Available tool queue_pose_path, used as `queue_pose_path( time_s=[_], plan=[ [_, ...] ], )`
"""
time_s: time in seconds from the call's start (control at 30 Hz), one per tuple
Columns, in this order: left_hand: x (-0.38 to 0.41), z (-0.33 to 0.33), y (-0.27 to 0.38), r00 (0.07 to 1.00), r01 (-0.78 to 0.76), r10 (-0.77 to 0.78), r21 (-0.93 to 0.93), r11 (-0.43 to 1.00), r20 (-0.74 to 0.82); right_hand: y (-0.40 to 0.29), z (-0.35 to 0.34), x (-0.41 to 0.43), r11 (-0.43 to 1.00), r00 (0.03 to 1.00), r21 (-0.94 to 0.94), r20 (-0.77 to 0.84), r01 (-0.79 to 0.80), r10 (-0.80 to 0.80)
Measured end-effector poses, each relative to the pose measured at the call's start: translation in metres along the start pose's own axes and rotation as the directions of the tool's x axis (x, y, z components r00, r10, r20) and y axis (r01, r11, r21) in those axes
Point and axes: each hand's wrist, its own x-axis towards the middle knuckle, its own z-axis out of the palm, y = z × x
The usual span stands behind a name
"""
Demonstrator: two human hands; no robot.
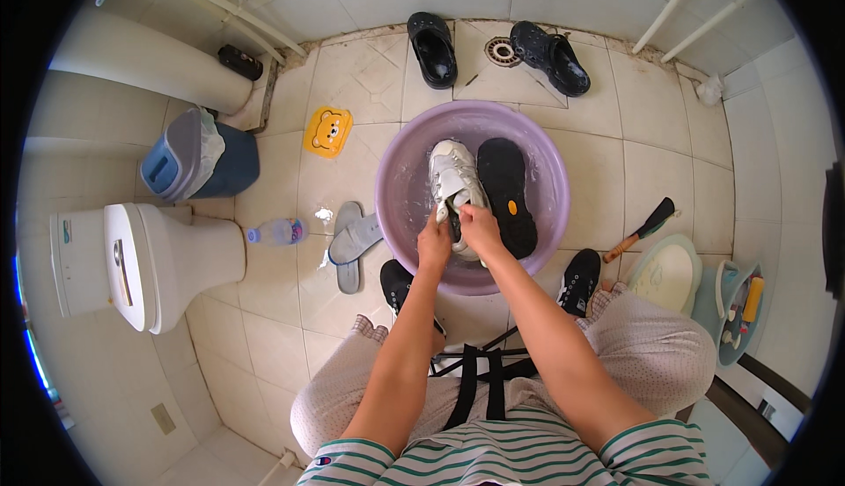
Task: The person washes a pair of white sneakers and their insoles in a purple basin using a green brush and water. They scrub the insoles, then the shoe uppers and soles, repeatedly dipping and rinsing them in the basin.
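Note:
In front of me a purple plastic basin (562, 189) rests on the tiled floor, with some water or suds inside. A white lace-up sneaker (453, 164) stands upright in it, its opening towards me. My left hand (434, 243) grips the left side of the sneaker's collar. On the other side of the opening, my right hand (479, 227) pinches the collar or tongue between thumb and fingers. To the right of the sneaker, a second shoe (503, 182) lies with its black sole facing up, a small yellow mark on the sole.
Two grey insoles (353, 242) and a plastic bottle (280, 232) lie left. A yellow bear-faced item (328, 131) sits farther out. Black clogs (432, 50) flank a floor drain (502, 52). A wooden-handled brush (640, 230), pale green basin (663, 275) and toilet (158, 268) stand around.

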Motion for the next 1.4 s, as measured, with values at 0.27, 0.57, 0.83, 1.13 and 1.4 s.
queue_pose_path(
  time_s=[0.27,0.57,0.83,1.13,1.4],
  plan=[
    [0.043,-0.024,-0.024,1.0,0.022,-0.024,-0.205,0.978,-0.007,-0.035,-0.01,-0.01,0.967,0.902,0.177,0.422,-0.185,0.095],
    [0.04,-0.025,0.008,0.995,0.033,-0.04,-0.081,0.996,-0.09,-0.007,-0.022,-0.082,0.985,0.992,0.12,0.004,0.121,-0.122],
    [0.013,-0.013,0.017,0.995,-0.005,0.015,0.098,0.995,-0.102,-0.037,0.011,-0.005,0.998,0.965,-0.014,-0.252,0.069,-0.07],
    [0.035,-0.031,-0.009,0.993,-0.088,0.092,0.057,0.994,-0.075,0.013,-0.019,-0.049,0.972,0.973,0.181,0.147,0.151,-0.178],
    [0.021,-0.016,0.014,0.99,-0.135,0.138,0.084,0.987,-0.028,-0.03,0.008,-0.011,0.996,0.974,-0.084,-0.223,0.031,-0.049]
  ],
)
